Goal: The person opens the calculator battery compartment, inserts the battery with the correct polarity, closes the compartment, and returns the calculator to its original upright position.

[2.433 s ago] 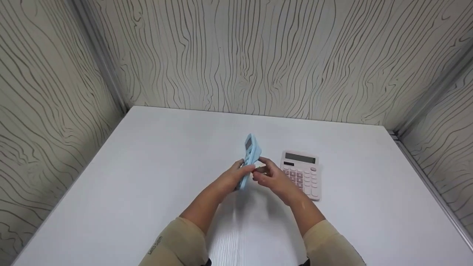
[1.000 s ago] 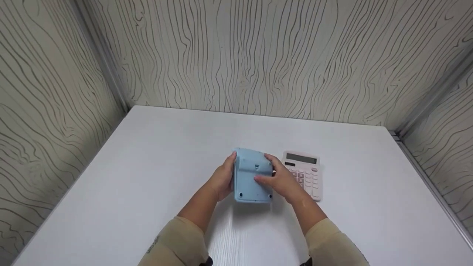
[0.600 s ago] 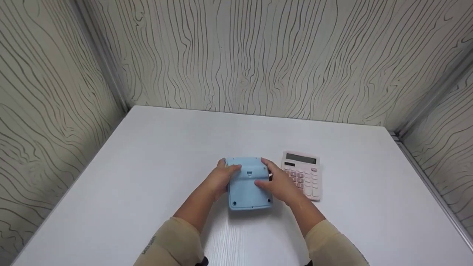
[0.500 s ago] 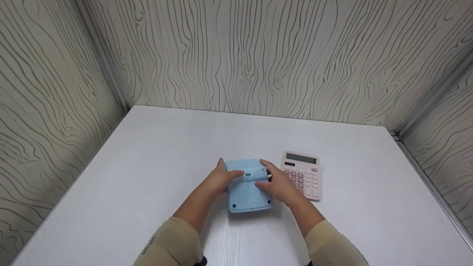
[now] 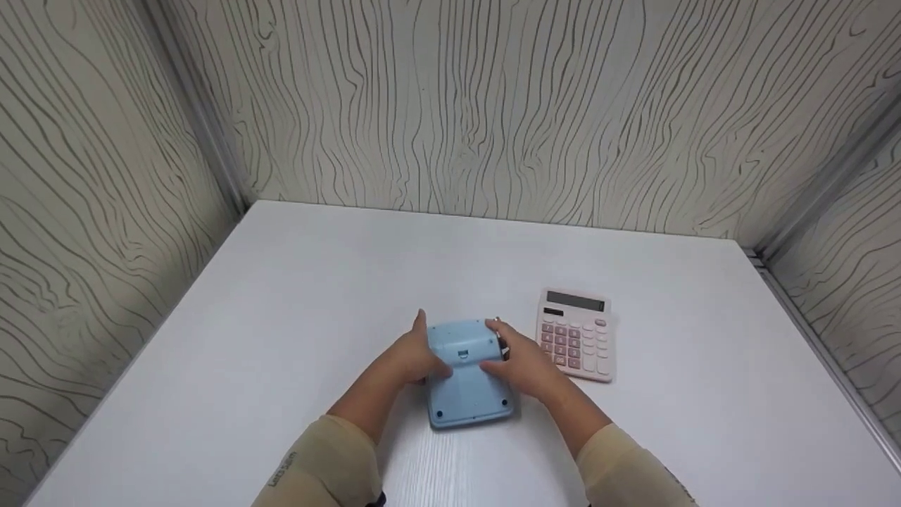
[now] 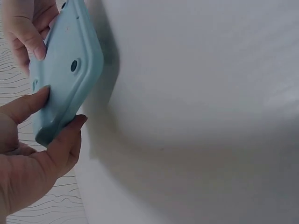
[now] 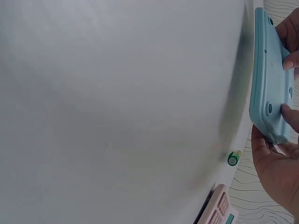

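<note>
Both hands hold a light-blue calculator (image 5: pixel 470 391) just above the table, its back facing up and its keys hidden. My left hand (image 5: pixel 412 359) grips the left side, thumb on the back, index finger stretched out past the edge in the head view. On the right side, my right hand (image 5: pixel 524 362) pinches it between the thumb on the back and fingers around the edge. In the right wrist view a small green cylinder, like a battery (image 7: pixel 233 158), shows near the right fingers; I cannot tell whether it lies on the table or is held.
A pink calculator (image 5: pixel 591 345) lies face up on the white table (image 5: pixel 317 296), right of the right hand. Wood-grain panels (image 5: pixel 464 105) stand behind the table and at both sides.
The blue calculator has turned from edge-on to back up, then moved lower, toward the person. The left thumb slid across its back and down. The pink calculator stayed put.
</note>
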Action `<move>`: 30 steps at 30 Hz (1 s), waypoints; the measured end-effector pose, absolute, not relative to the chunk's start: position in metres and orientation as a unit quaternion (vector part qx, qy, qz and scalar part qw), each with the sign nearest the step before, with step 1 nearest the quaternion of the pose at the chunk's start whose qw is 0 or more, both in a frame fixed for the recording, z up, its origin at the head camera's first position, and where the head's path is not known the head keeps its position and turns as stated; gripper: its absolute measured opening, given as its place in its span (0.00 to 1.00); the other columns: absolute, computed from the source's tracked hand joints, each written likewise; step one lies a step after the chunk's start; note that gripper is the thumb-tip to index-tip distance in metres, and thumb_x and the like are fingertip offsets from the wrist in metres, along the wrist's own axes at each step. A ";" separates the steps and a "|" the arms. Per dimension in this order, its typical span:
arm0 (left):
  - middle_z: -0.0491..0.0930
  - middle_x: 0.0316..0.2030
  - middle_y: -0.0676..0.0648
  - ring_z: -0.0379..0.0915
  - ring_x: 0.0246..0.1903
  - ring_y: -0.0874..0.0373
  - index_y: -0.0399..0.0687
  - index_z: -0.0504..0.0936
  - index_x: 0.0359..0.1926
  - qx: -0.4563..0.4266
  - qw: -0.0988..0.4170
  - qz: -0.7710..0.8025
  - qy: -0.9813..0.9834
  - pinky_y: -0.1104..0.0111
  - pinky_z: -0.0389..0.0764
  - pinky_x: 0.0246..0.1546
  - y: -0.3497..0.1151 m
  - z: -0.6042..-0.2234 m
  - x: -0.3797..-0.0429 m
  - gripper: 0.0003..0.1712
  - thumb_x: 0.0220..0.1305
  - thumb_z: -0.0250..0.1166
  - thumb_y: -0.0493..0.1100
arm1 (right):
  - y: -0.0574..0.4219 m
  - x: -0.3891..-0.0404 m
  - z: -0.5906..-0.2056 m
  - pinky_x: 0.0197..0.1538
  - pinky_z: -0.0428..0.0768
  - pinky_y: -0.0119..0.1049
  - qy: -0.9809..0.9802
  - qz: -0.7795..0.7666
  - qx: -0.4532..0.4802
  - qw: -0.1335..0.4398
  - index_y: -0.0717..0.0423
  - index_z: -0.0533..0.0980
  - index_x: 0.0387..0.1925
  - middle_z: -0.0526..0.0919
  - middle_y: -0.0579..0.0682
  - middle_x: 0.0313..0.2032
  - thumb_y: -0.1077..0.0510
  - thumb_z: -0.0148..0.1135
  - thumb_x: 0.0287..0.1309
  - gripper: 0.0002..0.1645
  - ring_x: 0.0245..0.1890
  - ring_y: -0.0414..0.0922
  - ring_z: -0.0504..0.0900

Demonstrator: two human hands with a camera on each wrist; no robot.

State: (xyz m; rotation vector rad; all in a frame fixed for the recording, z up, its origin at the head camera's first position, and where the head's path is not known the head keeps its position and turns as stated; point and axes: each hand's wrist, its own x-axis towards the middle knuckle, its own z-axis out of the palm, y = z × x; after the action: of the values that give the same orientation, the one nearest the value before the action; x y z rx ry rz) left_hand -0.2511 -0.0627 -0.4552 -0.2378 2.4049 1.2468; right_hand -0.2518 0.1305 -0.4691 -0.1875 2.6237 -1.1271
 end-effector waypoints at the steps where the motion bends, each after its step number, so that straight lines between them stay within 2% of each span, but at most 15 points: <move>1: 0.59 0.64 0.36 0.68 0.54 0.44 0.52 0.34 0.71 -0.084 0.209 0.443 0.868 0.57 0.74 0.47 -0.063 -0.457 -0.251 0.67 0.40 0.74 0.39 | 0.130 -0.251 -0.470 0.51 0.73 0.47 0.909 -0.386 -0.067 0.142 0.43 0.56 0.67 0.73 0.54 0.54 0.51 0.64 0.52 0.42 0.51 0.50 0.74; 10: 0.65 0.60 0.36 0.74 0.41 0.49 0.50 0.39 0.71 -0.083 0.206 0.417 0.882 0.60 0.77 0.39 -0.066 -0.464 -0.250 0.65 0.40 0.75 0.41 | 0.130 -0.250 -0.475 0.53 0.72 0.49 0.909 -0.375 -0.071 0.166 0.44 0.58 0.66 0.74 0.57 0.54 0.50 0.64 0.52 0.41 0.53 0.53 0.74; 16: 0.66 0.59 0.35 0.75 0.40 0.50 0.44 0.43 0.71 -0.063 0.190 0.395 0.896 0.62 0.78 0.37 -0.067 -0.463 -0.247 0.63 0.39 0.75 0.42 | 0.132 -0.250 -0.477 0.54 0.71 0.48 0.908 -0.377 -0.079 0.167 0.46 0.60 0.66 0.74 0.57 0.54 0.50 0.65 0.51 0.41 0.53 0.53 0.74; 19: 0.66 0.60 0.36 0.74 0.44 0.48 0.42 0.46 0.70 -0.056 0.186 0.381 0.904 0.59 0.77 0.43 -0.067 -0.463 -0.246 0.61 0.40 0.75 0.44 | 0.132 -0.250 -0.478 0.55 0.71 0.47 0.907 -0.376 -0.075 0.171 0.46 0.61 0.65 0.74 0.56 0.54 0.49 0.65 0.50 0.41 0.53 0.52 0.73; 23: 0.66 0.60 0.36 0.69 0.53 0.45 0.40 0.50 0.69 -0.050 0.186 0.360 0.913 0.55 0.69 0.54 -0.067 -0.462 -0.246 0.58 0.41 0.75 0.46 | 0.133 -0.251 -0.480 0.53 0.72 0.46 0.909 -0.372 -0.077 0.173 0.47 0.62 0.64 0.76 0.54 0.51 0.49 0.65 0.50 0.40 0.50 0.49 0.75; 30: 0.64 0.61 0.37 0.65 0.57 0.44 0.40 0.53 0.68 -0.059 0.193 0.353 0.914 0.54 0.64 0.58 -0.067 -0.462 -0.245 0.56 0.41 0.75 0.47 | 0.134 -0.250 -0.481 0.51 0.73 0.45 0.913 -0.362 -0.081 0.171 0.49 0.63 0.64 0.75 0.53 0.49 0.50 0.65 0.51 0.38 0.48 0.48 0.75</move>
State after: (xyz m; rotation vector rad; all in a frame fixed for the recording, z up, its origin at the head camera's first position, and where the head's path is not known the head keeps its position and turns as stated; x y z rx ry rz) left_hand -0.2445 -0.0673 -0.4618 -0.1663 2.5642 0.9900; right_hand -0.2500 0.1336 -0.4809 -0.2291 2.5926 -1.0286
